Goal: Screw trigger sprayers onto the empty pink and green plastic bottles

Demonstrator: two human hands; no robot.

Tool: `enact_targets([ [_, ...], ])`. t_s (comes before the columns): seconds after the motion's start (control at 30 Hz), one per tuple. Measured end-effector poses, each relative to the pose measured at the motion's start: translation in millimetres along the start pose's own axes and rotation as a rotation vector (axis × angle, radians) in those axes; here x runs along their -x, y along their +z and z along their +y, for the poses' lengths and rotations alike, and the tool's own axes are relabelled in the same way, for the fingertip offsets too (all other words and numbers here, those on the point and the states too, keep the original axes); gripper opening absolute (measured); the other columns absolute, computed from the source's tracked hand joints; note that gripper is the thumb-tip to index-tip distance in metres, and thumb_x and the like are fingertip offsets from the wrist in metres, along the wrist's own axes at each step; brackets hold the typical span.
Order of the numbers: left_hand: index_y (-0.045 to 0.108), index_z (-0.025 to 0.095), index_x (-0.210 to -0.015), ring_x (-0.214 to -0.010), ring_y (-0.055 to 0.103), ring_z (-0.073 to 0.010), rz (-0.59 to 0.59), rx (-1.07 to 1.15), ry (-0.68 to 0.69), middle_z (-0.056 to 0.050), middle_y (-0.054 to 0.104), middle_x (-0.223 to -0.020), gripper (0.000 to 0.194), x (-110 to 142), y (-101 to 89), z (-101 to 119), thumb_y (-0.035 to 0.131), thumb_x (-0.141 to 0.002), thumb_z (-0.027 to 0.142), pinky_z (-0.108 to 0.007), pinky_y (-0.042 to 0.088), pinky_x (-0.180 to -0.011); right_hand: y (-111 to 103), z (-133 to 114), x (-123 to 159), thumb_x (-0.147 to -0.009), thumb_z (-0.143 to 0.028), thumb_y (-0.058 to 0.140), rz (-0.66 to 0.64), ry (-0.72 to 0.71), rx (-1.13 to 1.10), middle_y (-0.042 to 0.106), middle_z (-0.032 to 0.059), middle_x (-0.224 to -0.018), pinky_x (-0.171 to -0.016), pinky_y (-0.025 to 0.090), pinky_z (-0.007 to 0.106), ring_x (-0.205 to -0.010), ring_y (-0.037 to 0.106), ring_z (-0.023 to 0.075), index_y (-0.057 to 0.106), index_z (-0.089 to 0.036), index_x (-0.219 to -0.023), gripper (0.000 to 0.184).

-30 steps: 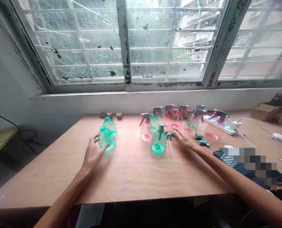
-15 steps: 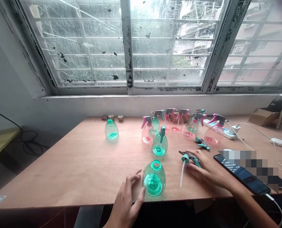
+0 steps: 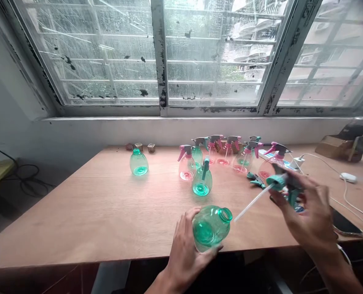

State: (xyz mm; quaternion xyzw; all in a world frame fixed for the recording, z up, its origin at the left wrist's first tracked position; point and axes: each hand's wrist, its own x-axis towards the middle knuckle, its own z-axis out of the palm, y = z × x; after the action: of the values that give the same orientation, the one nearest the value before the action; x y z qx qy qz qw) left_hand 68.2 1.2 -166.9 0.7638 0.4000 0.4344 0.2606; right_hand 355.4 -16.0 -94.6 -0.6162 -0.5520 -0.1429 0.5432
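Observation:
My left hand [image 3: 189, 249] wraps around a clear green bottle [image 3: 210, 228] near the table's front edge. The bottle has no cap and leans right, its open neck toward the sprayer. In my right hand [image 3: 313, 212] is a teal and dark grey trigger spray head [image 3: 279, 182], held raised over the table. Its white dip tube slants down left, the tip just short of the bottle's mouth and apart from it. Behind my right hand lies a loose teal spray head [image 3: 255, 180]. A green bottle with a sprayer [image 3: 202, 181] stands upright beyond my left hand.
An open green bottle [image 3: 139, 163] stands at the far left. Several pink and green spray bottles [image 3: 187, 165] cluster at the back. Toward the right are a phone [image 3: 346, 223], a white cable, a power strip and a cardboard box [image 3: 337, 148].
My left hand has closed around the green bottle and tilted it to the right. My right hand has lifted the spray head off the table, bringing its tube toward the bottle's neck.

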Motion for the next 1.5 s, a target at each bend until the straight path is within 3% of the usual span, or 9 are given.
enact_targets([
  [0.1, 0.041, 0.029, -0.146, -0.126, 0.058, -0.0361, 0.056, -0.016, 0.063, -0.013, 0.06, -0.139, 0.081, 3.8, -1.9, -0.4, 0.084, -0.078, 0.041, -0.053, 0.048, -0.108, -7.3, -9.3, -11.0, -0.094, -0.054, 0.071, 0.16, -0.15, 0.085, 0.053, 0.0155, -0.134, -0.108, 0.048, 0.06, -0.13, 0.053, 0.0434, 0.055, -0.03, -0.152, 0.065],
  [0.3, 0.039, 0.033, -0.148, -0.127, 0.055, -0.0364, 0.061, -0.016, 0.047, -0.013, 0.056, -0.14, 0.085, 4.3, -4.4, 2.2, 0.087, -0.077, 0.037, -0.055, 0.047, -0.108, 12.3, -13.3, 10.6, -0.099, -0.037, 0.069, 0.055, -0.267, 0.058, 0.05, 0.0167, -0.134, -0.106, 0.048, 0.059, -0.128, 0.053, 0.0415, 0.049, -0.03, -0.155, 0.061],
  [0.57, 0.033, 0.041, -0.151, -0.137, 0.053, -0.035, 0.258, 0.368, -0.17, -0.009, 0.052, -0.147, 0.102, 3.1, -10.1, -0.2, 0.094, -0.069, 0.044, -0.053, 0.044, -0.115, 57.2, -24.7, 57.8, -0.101, -0.044, 0.058, -0.325, 0.118, -0.316, 0.051, 0.0144, -0.144, -0.094, 0.053, 0.051, -0.127, 0.055, 0.0385, 0.033, -0.032, -0.156, 0.062],
  [0.73, 0.034, 0.032, -0.152, -0.145, 0.048, -0.0341, 0.405, 0.591, -0.341, -0.011, 0.05, -0.154, 0.099, -13.9, -24.6, -8.0, 0.089, -0.072, 0.048, -0.046, 0.045, -0.117, 77.2, -14.2, 80.7, -0.094, -0.051, 0.069, -0.543, 0.331, -0.641, 0.048, 0.0128, -0.152, -0.088, 0.054, 0.044, -0.105, 0.063, 0.0303, 0.035, -0.034, -0.154, 0.072],
  [0.87, 0.053, 0.019, -0.142, -0.137, 0.057, -0.038, 0.268, 0.674, -0.442, -0.016, 0.065, -0.141, 0.081, -20.4, -35.7, -9.2, 0.087, -0.075, 0.048, -0.047, 0.046, -0.116, 84.0, -10.0, 80.8, -0.089, -0.054, 0.077, -0.65, 0.616, -0.969, 0.063, 0.0109, -0.133, -0.088, 0.054, 0.037, -0.117, 0.062, 0.031, 0.052, -0.029, -0.142, 0.063],
  [1.07, 0.045, 0.027, -0.154, -0.14, 0.055, -0.0376, 0.111, 0.626, -0.406, -0.012, 0.058, -0.152, 0.103, -17.8, -32.5, -15.1, 0.095, -0.065, 0.041, -0.049, 0.045, -0.118, 81.1, -5.7, 70.2, -0.078, -0.052, 0.088, -0.912, 0.814, -1.103, 0.061, -0.0015, -0.072, -0.054, 0.044, 0.024, -0.062, 0.054, 0.0143, 0.071, -0.018, -0.092, 0.041],
  [1.23, 0.02, 0.036, -0.164, -0.138, 0.058, -0.0338, -0.042, 0.654, -0.365, -0.011, 0.057, -0.152, 0.114, -14.6, -31.1, -21.9, 0.09, -0.074, 0.038, -0.051, 0.043, -0.119, 80.2, -6.3, 70.9, -0.08, -0.053, 0.086, -0.918, 0.858, -1.141, 0.068, -0.0006, -0.08, -0.056, 0.05, 0.026, -0.066, 0.062, 0.0167, 0.062, -0.022, -0.114, 0.052],
  [1.33, 0.009, 0.037, -0.165, -0.149, 0.044, -0.0353, -0.072, 0.563, -0.32, -0.012, 0.038, -0.166, 0.118, -9.6, -33.1, -25.8, 0.087, -0.077, 0.042, -0.053, 0.035, -0.124, 76.2, -9.7, 69.6, -0.083, -0.049, 0.085, -0.971, 0.807, -1.16, 0.073, 0.0015, -0.084, -0.069, 0.055, 0.031, -0.077, 0.069, 0.0205, 0.061, -0.023, -0.127, 0.057],
  [1.5, 0.031, 0.026, -0.161, -0.156, 0.03, -0.039, -0.051, 0.553, -0.354, -0.015, 0.032, -0.169, 0.093, -7.3, -39.3, -25.5, 0.067, -0.086, 0.068, -0.055, 0.025, -0.127, 68.5, -13.3, 66.7, -0.077, -0.047, 0.09, -0.992, 0.683, -1.04, 0.071, -0.0003, -0.079, -0.07, 0.051, 0.031, -0.073, 0.064, 0.019, 0.072, -0.02, -0.107, 0.044],
])
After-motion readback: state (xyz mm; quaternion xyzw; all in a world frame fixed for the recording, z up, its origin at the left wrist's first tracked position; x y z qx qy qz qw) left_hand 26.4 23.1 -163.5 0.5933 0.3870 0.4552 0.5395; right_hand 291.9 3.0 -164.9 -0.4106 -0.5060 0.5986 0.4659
